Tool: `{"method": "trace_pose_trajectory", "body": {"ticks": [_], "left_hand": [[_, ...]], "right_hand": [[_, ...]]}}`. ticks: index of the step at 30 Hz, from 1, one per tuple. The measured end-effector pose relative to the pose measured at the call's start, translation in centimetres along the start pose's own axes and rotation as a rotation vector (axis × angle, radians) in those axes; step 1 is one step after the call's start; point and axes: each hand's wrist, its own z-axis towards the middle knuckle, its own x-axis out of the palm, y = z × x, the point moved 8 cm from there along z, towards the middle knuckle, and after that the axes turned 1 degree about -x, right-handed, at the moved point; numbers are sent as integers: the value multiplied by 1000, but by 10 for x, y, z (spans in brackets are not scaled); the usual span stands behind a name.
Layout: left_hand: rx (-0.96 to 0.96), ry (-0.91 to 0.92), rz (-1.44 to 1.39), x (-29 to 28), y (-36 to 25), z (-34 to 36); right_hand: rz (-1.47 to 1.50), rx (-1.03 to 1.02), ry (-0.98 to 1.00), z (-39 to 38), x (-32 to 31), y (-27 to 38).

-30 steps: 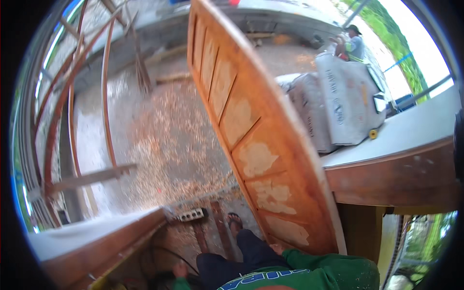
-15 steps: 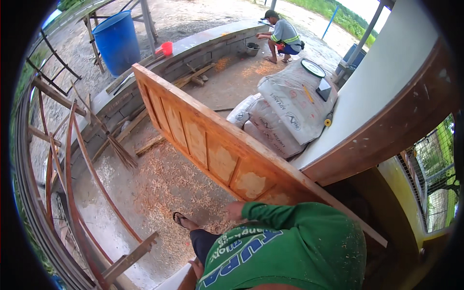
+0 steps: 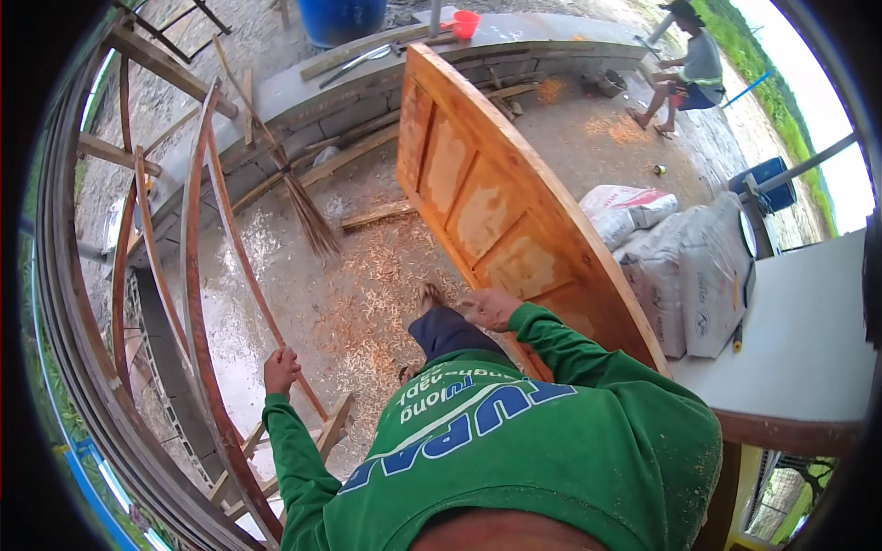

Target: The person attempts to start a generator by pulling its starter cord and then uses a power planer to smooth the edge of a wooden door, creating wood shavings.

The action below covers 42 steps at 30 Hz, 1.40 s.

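Note:
My left hand (image 3: 281, 369) is raised in a loose fist beside a thin curved strip of reddish wood (image 3: 241, 253). Nothing shows in its fingers. My right hand (image 3: 491, 309) hangs in front of me with its fingers loosely bent and partly apart, and I see nothing in it. It is close to the lower edge of an orange-brown panelled wooden door (image 3: 514, 241). The door stands on its long edge, with pale patches on its panels. Whether the hand touches the door I cannot tell. My foot (image 3: 430, 296) is on the shaving-strewn floor.
Wood shavings (image 3: 372, 303) cover the floor. A stick broom (image 3: 308, 216) leans at a low block wall (image 3: 367, 108). White sacks (image 3: 689, 275) are stacked right of the door. Curved wooden strips and rails stand at left. Another person (image 3: 689, 64) squats at the far right.
My view has shifted, so the door and sacks sit further right. My left hand has come up from low beside my body into a fist. My right hand reaches further forward.

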Motion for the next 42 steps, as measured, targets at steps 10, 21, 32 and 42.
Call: {"method": "trace_pose_trajectory", "body": {"ticks": [10,21,32,42], "left_hand": [[-218,191,828,-47,249,16],[-125,283,316,77,-121,135],[37,636,784,46,-161,419],[515,500,816,130,-493,574]], "right_hand": [[77,-24,-571,159,-166,-29],[-234,203,-928,206,-283,-80],[-170,990,-968,192,-266,-134],[31,1220,-1216,158,-252,-137]]}}
